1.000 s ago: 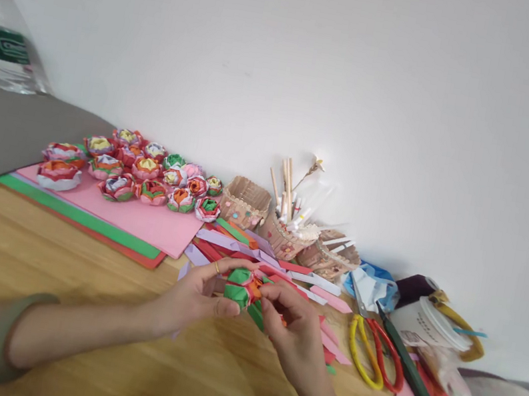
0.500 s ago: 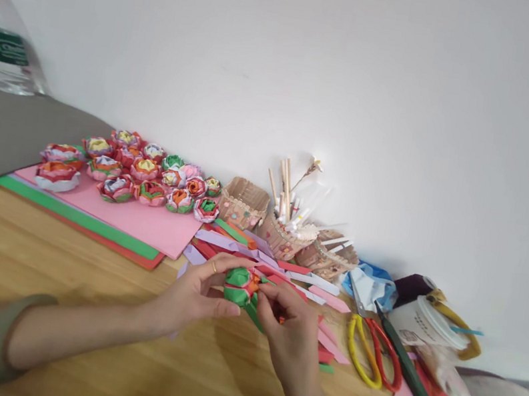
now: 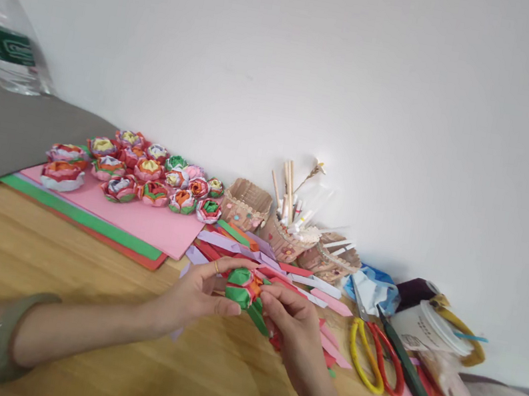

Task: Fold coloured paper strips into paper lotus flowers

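L hand [image 3: 198, 292] is gripping the green paper flower [image 3: 235, 292] btwn thumb and fingers; R hand [image 3: 292, 328] is pinching at its orange centre w/ thumb and fingertips. Flower is sitting btwn the two hands, over the table [image 3: 139, 366], its axis running approx. L–R: green outer petals are facing the L palm, centre is facing the R fingertips. Both hands are touching it, neither lying nearer. Bottle [image 3: 8, 47], far L, is showing a green label, lettering poss. starting w/ "C"; white tub's [image 3: 429, 330] dark print isn't reading.
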